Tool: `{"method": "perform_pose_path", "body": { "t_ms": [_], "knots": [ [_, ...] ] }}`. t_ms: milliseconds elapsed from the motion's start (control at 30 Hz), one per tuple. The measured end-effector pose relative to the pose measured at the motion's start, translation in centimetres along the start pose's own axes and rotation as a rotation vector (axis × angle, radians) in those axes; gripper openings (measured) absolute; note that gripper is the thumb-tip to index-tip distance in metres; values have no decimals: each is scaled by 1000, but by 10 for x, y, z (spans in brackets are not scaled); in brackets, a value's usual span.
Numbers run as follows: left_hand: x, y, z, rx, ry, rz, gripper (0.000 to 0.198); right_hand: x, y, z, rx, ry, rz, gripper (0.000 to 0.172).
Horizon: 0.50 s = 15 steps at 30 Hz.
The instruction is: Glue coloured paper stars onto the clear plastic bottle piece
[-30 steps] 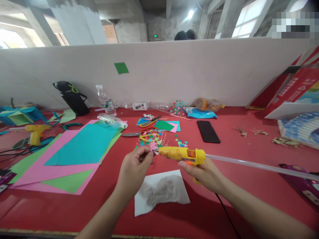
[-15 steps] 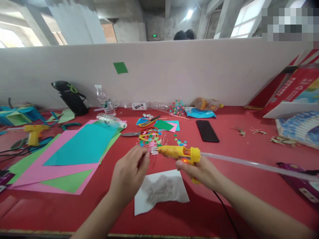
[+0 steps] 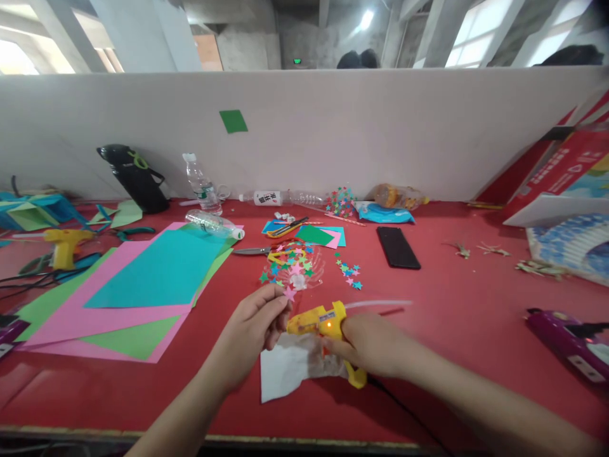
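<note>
Between the thumb and fingers of my left hand (image 3: 257, 327) a pink paper star (image 3: 289, 293) is pinched. My right hand (image 3: 375, 346) is wrapped round the handle of a yellow hot glue gun (image 3: 316, 319), its small light glowing orange. The gun's front end points left, close to my left fingers, and its nozzle tip is hidden by them. A clear glue stick (image 3: 375, 304) extends from the back of the gun. Below the gun lies a white paper sheet (image 3: 280, 374) with a crumpled part. Beyond my hands, coloured paper stars (image 3: 297, 270) are scattered on clear plastic.
Coloured paper sheets (image 3: 157, 273) lie on the left, near a second yellow glue gun (image 3: 64, 244). Scissors (image 3: 252, 251), a utility knife (image 3: 288, 228) and a phone (image 3: 398, 247) lie farther back. Bottles (image 3: 207, 187) stand or lie along the white partition (image 3: 304, 127). A purple power strip (image 3: 571, 343) is at right.
The glue gun has come down and closer to me, turned so its back shows less to the right. My left hand has shifted slightly, and the pink star now shows at its fingertips.
</note>
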<state>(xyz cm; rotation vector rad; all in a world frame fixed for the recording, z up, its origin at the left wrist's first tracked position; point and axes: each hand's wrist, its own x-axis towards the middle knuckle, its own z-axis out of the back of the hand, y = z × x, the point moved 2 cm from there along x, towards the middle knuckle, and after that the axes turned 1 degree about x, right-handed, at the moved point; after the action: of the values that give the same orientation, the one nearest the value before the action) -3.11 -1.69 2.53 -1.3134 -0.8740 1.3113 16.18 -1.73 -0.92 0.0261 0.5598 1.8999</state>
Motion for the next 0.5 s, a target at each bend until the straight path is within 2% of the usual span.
{"method": "perform_pose_path", "body": {
  "t_ms": [167, 233, 367, 500],
  "knots": [
    [0, 6, -3, -124, 62, 57, 23, -2, 0, 1, -180, -43, 32, 52],
    [1, 8, -3, -152, 103, 87, 21, -3, 1, 10, -205, -150, 100, 44],
    [2, 9, -7, -189, 214, 167, 20, -5, 12, 36, -32, -500, 463, 16],
    [4, 10, -11, -239, 292, 198, 19, 0, 20, 44, 44, -585, 711, 17]
  ]
}}
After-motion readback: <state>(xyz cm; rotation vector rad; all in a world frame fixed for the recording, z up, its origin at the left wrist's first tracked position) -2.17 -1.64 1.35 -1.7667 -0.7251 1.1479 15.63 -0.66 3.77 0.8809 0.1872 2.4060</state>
